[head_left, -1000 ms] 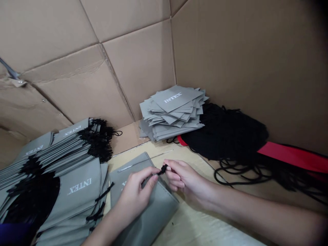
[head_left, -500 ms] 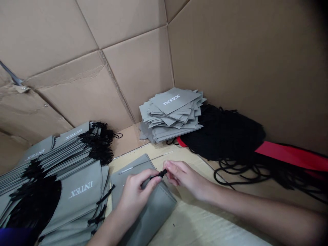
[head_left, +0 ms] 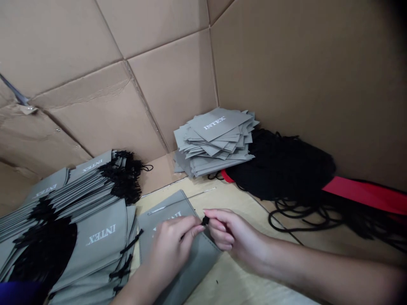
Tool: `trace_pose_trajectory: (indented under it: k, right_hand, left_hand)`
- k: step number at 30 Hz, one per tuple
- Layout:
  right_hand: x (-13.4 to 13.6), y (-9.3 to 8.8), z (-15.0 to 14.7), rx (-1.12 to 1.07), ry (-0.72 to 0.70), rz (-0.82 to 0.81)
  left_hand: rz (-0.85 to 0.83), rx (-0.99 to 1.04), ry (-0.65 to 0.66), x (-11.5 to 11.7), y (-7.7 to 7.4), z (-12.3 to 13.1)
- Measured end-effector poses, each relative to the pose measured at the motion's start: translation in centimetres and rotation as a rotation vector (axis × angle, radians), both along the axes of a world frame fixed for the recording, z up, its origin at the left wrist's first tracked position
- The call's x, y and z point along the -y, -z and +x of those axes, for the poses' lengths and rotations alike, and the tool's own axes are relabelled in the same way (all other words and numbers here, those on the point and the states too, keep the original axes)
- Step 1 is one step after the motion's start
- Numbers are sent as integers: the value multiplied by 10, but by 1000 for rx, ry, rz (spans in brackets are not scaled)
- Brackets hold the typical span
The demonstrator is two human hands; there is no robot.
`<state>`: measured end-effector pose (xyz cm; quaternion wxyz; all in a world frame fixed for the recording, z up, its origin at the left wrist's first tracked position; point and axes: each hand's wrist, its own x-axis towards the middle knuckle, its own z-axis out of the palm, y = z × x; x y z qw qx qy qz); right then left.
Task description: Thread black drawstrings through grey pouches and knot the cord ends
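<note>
A short piece of black cord (head_left: pixel 205 220), bunched into a knot, is pinched between my two hands. My left hand (head_left: pixel 174 241) closes on its left side with thumb and forefinger, slightly smeared by motion. On the other side, my right hand (head_left: pixel 230 231) grips it with curled fingers. Under both hands lies a flat grey pouch (head_left: pixel 199 258) with white lettering, partly covered by my left hand. Across the pouch's far end rests a thin metal threading needle (head_left: pixel 181 201), its tip reaching over the tabletop.
Finished-looking grey pouches with black cords (head_left: pixel 104 220) lie stacked at left. A pile of grey pouches (head_left: pixel 219 135) stands at the back, beside a bundle of black cords (head_left: pixel 286 165) with a red strap (head_left: pixel 365 195). Cardboard walls (head_left: pixel 171 80) enclose the table (head_left: pixel 241 275).
My hands have drawn closer around the knot, which is now smaller to the eye. My left hand has shifted right, and more of the pouch's lettering shows.
</note>
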<state>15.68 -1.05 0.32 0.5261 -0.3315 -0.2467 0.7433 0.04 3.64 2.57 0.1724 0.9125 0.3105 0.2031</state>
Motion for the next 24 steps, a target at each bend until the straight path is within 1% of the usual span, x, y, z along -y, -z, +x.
trace_pose_trajectory:
  k: [3, 6, 12, 15, 17, 18, 21, 22, 23, 24]
  right_hand:
    - [-1, 4, -2, -85, 76, -68]
    - [-2, 6, -3, -136, 122, -113]
    - [-1, 4, -3, -150, 187, -116]
    - [-2, 1, -1, -137, 206, -89]
    - [-4, -2, 2, -61, 171, 1]
    - [-6, -3, 5, -1, 124, 68]
    - [-12, -5, 14, 213, -73, 257]
    - [-14, -5, 17, 292, -111, 301]
    - [-15, -4, 19, 379, -113, 343]
    - [-16, -2, 20, 477, -84, 392]
  left_hand:
    - [48, -77, 6, 1, 4, 2]
    - [53, -110, 23, 1, 7, 3]
    - [-37, -24, 30, 2, 9, 2]
    - [-123, 26, 26, 4, 7, 3]
    - [-235, 104, -12, 2, 3, 3]
    - [-321, 162, -31, 0, 1, 3]
    - [-691, 368, -82, -10, -3, 2]
    - [-813, 429, -102, -12, -4, 1]
    - [-917, 480, -127, -14, -5, 1]
    - [-1001, 520, -152, -15, -5, 1]
